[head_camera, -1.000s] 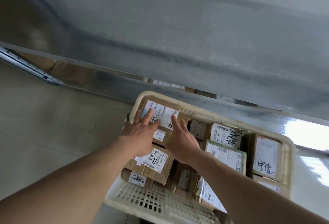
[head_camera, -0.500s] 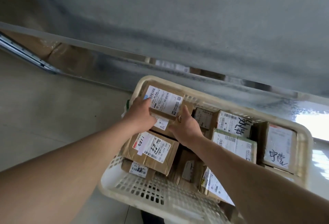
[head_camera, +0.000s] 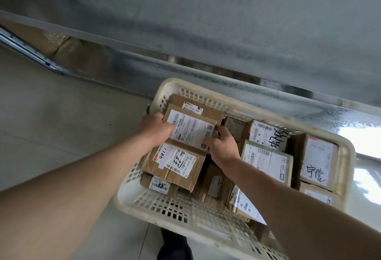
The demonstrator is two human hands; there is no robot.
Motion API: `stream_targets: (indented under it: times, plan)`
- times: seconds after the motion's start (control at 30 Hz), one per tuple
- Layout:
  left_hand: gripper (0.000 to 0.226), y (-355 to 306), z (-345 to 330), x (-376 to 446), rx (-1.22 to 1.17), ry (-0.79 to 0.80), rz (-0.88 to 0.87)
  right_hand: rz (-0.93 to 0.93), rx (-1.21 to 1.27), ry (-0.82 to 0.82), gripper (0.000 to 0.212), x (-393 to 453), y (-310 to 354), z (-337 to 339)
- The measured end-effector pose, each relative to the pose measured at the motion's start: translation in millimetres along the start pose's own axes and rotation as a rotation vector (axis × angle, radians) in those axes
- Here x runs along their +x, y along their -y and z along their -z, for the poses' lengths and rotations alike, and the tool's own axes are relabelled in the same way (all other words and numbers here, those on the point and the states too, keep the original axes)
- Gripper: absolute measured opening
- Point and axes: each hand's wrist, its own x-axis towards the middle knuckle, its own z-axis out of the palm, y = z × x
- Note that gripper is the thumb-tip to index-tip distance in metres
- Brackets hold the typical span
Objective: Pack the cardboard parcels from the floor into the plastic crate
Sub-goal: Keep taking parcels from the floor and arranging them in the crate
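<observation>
A cream plastic crate (head_camera: 210, 100) with slotted walls stands on the floor, filled with several cardboard parcels. Both my hands hold one brown parcel with a white shipping label (head_camera: 191, 128) at the crate's far left corner. My left hand (head_camera: 156, 127) grips its left edge, thumb over the label. My right hand (head_camera: 221, 146) grips its right near corner. Under it lies another labelled parcel (head_camera: 175, 162) with handwriting. A third parcel (head_camera: 192, 106) shows just behind it. More parcels (head_camera: 268, 160) fill the right side.
A grey metal shelf or panel (head_camera: 226, 32) runs across the view just beyond the crate. Brown boxes (head_camera: 68, 53) sit under it at the left. Pale floor (head_camera: 61, 125) spreads to the left. A dark shoe (head_camera: 175, 245) shows below the crate's near wall.
Both hands went from flat on the label to gripping the parcel's edges. The parcel has shifted toward me, which uncovers another labelled parcel behind it. The camera has moved closer.
</observation>
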Motion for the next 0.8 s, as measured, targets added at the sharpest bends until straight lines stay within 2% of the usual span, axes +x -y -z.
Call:
stream_targets:
  times: [0.03,0.17,0.27,0.33,0.47,0.57,0.7,0.8]
  plan:
    - [0.005,0.8,-1.9,-7.1,0.027,0.013,0.003,-0.02,-0.024,0.0,0.034,-4.3,-3.4,1.1]
    - [0.006,11.0,-16.3,-28.6,0.083,0.097,0.052,-0.031,-0.222,-0.01,0.033,-20.5,-16.6,10.0]
    - [0.047,20.6,-30.9,-40.3,0.006,0.153,0.094,0.001,-0.371,0.022,0.036,-27.2,-20.9,16.3]
    - [0.062,22.4,-41.4,-51.9,-0.042,0.211,0.13,0.002,-0.428,0.036,0.032,-29.4,-21.5,20.6]
    - [0.047,28.0,-67.7,-71.7,-0.072,0.331,0.226,0.013,-0.518,0.072,0.027,-34.3,-26.1,27.7]
    - [0.044,33.5,-81.7,-83.7,-0.161,0.353,0.287,0.029,-0.553,0.104,0.032,-39.3,-30.6,31.4]
    - [0.007,34.8,-91.3,-101.3,-0.238,0.391,0.342,0.087,-0.623,0.172,0.036,-40.3,-33.9,33.4]
    - [0.016,42.6,-103.9,-111.3,-0.211,0.438,0.38,0.141,-0.687,0.227,0.044,-41.8,-37.5,31.5]
